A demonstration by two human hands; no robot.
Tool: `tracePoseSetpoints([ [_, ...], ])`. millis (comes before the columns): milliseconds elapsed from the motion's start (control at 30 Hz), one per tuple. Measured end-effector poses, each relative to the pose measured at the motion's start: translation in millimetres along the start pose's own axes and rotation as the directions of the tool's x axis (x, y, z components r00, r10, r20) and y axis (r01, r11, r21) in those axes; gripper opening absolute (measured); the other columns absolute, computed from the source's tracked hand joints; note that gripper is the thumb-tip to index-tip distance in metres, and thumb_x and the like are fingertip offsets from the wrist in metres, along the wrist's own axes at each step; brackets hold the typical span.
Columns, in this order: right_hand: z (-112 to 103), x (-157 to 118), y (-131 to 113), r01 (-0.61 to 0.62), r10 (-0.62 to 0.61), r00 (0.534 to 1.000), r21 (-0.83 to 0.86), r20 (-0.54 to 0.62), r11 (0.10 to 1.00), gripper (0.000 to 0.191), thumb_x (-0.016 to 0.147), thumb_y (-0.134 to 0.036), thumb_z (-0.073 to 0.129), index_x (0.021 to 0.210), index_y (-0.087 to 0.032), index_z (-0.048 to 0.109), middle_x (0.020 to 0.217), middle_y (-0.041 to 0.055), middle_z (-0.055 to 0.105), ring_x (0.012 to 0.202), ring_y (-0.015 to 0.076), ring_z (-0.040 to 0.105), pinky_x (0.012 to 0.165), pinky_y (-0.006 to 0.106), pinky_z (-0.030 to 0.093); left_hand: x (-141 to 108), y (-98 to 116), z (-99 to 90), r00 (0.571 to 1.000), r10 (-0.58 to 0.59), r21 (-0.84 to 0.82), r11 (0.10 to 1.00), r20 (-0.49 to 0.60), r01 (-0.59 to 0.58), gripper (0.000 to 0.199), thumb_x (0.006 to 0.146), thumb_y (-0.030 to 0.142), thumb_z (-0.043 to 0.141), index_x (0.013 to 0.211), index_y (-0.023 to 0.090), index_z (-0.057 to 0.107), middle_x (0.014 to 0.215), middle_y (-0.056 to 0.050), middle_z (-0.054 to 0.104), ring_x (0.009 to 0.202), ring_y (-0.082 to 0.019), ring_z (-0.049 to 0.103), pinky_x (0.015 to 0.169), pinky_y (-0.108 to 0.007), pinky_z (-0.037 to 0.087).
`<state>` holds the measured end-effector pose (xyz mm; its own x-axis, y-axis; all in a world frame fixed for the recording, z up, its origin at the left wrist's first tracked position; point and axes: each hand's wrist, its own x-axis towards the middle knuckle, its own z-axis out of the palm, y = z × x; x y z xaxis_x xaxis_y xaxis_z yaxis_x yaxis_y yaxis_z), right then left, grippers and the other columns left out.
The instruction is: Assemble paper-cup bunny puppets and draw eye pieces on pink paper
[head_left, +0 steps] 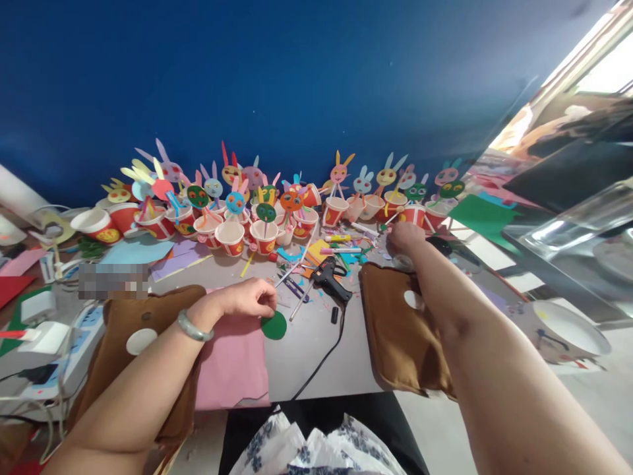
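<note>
The left hand [253, 297] is curled in, with its thumb and fingertips bent down close together. It has a pale, smooth, shiny ring-shaped bangle [194, 327] below its wrist. The picture does not show if the fingers pinch anything. The right hand [406, 236] reaches far out to the right, by the paper cups, and its fingers are too hard to see, so nobody can tell if it is wide, narrow or holding something.

The green circle [273, 325] looks flat and thin, like cut paper. It is round with a neat edge, and it is dark green all over. It lies on the gray surface [316, 356], just under the left hand's fingertips and a bit nearer, beside the soft-looking pink sheet [232, 363]. It is well apart from the right hand, to the left and nearer.

A black glue gun [332, 280] with a thin cord lies to the right of the circle. Brown, puffy cloth pads [395, 323] sit on both sides, each with a white round spot. Farther back are red and white cups [230, 237], many with bright bunny faces [339, 173] with long ears. Little colored paper scraps [291, 256] and markers [337, 238] lie in front of the cups.
</note>
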<state>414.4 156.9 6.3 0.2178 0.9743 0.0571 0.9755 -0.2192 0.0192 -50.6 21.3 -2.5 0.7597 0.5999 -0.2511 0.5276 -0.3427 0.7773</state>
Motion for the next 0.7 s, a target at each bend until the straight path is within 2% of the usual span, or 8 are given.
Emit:
tracePoseSetpoints([
  [100,-4,0,1,-0.078,0.080,0.995,-0.049,0.058,0.996,0.034,0.098,-0.037,0.061,0.127,-0.019,0.061,0.130,0.0106,0.061,0.109,0.0219,0.063,0.093,0.044,0.055,1,-3,0.1,1.000,0.005,-0.004,1.000,-0.004,-0.005,0.009,0.075,0.023,0.066,0.078,0.015,0.069,0.077,-0.003,0.068,0.072,-0.015,0.060,0.067,-0.024,0.043],
  [300,-13,-9,-1,-0.098,0.104,0.988,-0.054,0.117,0.994,0.035,0.097,-0.039,0.062,0.126,-0.018,0.061,0.128,0.0099,0.062,0.110,0.0229,0.064,0.093,0.045,0.055,1,-3,-0.9,0.999,0.041,0.026,0.999,-0.001,-0.041,0.007,0.074,0.020,0.065,0.078,0.015,0.068,0.077,-0.003,0.068,0.072,-0.014,0.061,0.066,-0.023,0.043],
  [700,-35,-20,15,-0.099,0.083,0.989,0.133,0.123,0.986,0.037,0.097,-0.038,0.062,0.128,-0.016,0.060,0.127,0.0103,0.063,0.107,0.0225,0.065,0.090,0.044,0.057,2,-1,-1.9,1.000,0.006,-0.029,1.000,-0.002,-0.006,0.007,0.071,0.018,0.066,0.077,0.014,0.067,0.074,-0.002,0.067,0.068,-0.014,0.060,0.063,-0.022,0.043],
])
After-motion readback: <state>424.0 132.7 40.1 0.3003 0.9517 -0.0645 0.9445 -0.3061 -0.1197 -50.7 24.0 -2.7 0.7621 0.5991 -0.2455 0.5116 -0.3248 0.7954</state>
